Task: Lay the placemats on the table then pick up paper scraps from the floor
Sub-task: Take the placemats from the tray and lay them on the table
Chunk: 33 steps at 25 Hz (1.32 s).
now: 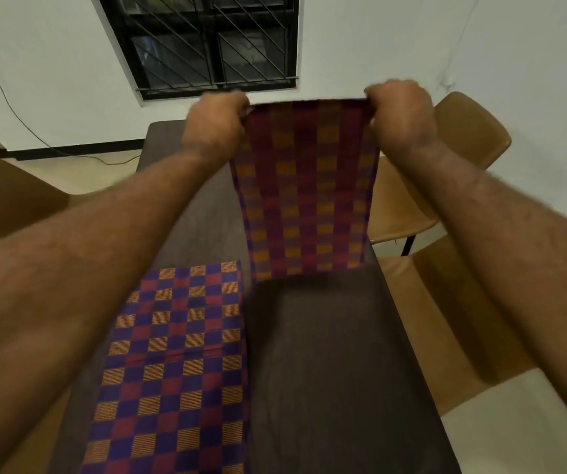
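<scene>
So one placemat (176, 364) is already down flat on the left side of the worktop (326, 371), close to my edge. I'm on the second placemat (306, 189) now: my left hand (215, 126) and right hand (400, 112) are each closed tight on a top corner, holding it up stretched between them so it hangs over the far right part of the worktop. Its bottom edge looks right at the surface, can't tell if it's actually touching. So I'd say this one is half done, it just needs lowering flat beside the first. No more mats in view, so no idea if more are coming. The paper scraps bit hasn't started, and I can't spot any on the bits of floor (514, 422) I can see between the chairs (467, 138).
</scene>
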Each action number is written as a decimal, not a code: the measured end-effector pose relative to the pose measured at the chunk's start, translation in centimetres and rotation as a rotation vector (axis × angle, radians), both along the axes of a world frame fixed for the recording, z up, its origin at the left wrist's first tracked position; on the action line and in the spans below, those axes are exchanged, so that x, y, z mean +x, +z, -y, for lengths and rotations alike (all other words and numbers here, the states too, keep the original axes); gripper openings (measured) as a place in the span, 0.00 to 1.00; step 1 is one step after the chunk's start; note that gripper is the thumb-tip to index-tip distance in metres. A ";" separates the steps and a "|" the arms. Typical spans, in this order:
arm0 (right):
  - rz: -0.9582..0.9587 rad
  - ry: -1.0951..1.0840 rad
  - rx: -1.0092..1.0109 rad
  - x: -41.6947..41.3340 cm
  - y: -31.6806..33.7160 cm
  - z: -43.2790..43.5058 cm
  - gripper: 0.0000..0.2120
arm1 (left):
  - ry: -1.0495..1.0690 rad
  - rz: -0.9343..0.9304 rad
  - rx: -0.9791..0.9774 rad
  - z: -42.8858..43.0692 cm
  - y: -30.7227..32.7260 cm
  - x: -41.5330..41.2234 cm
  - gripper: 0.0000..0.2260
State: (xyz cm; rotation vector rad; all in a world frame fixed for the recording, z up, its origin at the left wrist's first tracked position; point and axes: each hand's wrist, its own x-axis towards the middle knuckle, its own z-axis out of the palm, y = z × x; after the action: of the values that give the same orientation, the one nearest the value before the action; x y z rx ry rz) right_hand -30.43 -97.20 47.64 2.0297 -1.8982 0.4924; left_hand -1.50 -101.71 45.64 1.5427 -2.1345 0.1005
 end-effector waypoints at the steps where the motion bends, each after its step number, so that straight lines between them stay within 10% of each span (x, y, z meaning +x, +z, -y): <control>1: 0.017 0.001 -0.058 -0.1 1.0 0.3 0.10 | -0.003 -0.019 -0.058 0.4 1.1 0.0 0.10; 10: 0.228 0.117 -0.139 -0.2 -5.6 -6.9 0.12 | -0.110 0.012 -0.087 -7.1 -5.2 0.6 0.11; 20: 0.292 -0.033 0.632 -2.3 -26.5 -25.2 0.17 | -0.141 0.155 0.688 -30.1 -25.6 -0.5 0.26; 33: 0.247 -0.109 0.663 -4.1 -32.8 -41.2 0.37 | -0.209 0.110 0.684 -42.3 -28.1 -1.2 0.23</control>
State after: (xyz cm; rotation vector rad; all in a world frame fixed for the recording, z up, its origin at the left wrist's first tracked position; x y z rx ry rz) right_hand -34.55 -56.02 14.80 2.3034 -2.5642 0.0818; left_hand -2.71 -59.42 17.58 1.6635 -2.5570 -0.6975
